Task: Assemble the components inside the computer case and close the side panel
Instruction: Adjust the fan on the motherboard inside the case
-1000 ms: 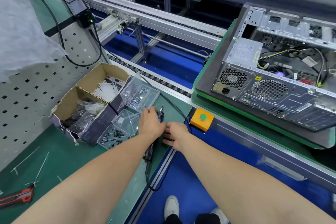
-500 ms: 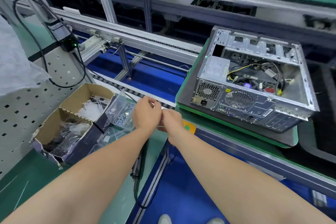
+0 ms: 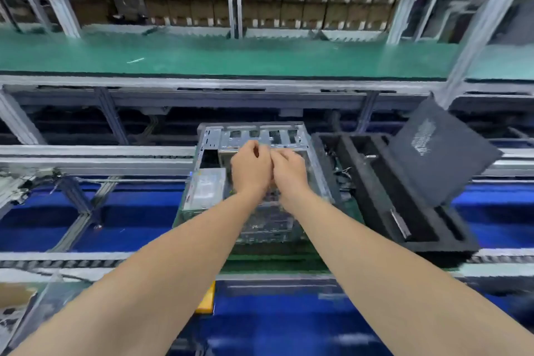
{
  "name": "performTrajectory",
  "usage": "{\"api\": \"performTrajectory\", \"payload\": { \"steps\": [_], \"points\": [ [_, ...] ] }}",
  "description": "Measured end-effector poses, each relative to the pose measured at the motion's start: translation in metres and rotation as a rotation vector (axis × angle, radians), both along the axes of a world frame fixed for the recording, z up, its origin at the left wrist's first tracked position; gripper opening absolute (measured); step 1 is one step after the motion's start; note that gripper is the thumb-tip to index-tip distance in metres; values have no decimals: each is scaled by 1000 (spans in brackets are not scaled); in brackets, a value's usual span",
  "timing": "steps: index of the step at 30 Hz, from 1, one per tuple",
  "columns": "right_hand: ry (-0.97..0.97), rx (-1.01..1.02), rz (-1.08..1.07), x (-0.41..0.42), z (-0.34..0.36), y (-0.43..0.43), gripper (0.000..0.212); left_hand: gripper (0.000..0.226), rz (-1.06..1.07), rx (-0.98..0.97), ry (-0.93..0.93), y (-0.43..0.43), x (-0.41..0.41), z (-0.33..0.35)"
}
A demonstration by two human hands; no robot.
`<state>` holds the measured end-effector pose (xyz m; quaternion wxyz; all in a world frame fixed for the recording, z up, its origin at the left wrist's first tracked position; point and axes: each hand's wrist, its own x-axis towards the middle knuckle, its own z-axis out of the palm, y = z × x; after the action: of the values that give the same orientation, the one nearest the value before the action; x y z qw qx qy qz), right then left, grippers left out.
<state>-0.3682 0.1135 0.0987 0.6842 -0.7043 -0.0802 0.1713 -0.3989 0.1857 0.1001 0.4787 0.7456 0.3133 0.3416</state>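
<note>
Left hand and right hand, grips curled, contents indiscernible, meet above open silver metal computer case; its long axis runs away; both equally near.

Bare grey metal computer case; matt black foam tray

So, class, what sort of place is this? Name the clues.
Most likely a computer assembly line: an open computer case sits on a conveyor, with a green workbench and shelves of stacked cartons behind.
</note>
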Motion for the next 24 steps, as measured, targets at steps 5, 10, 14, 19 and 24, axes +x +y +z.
{"api": "performTrajectory", "payload": {
  "steps": [5,10,14,19,24],
  "points": [
    [-25,14,-118,106,2,-79,19,23,-180,34,84,-70,111,6],
    [31,-6,-115,215,-13,-157,12,24,-355,58,156,-121,218,-16],
    [137,-38,-205,297,-29,-213,5,20,-365,101,282,-129,285,-46],
    [223,-71,-255,368,-50,-252,7,21,-252,-98,307,-112,345,-70],
    [283,-56,-217,399,-68,-249,8,20,-218,-136,350,-103,367,-88]
  ]
}}
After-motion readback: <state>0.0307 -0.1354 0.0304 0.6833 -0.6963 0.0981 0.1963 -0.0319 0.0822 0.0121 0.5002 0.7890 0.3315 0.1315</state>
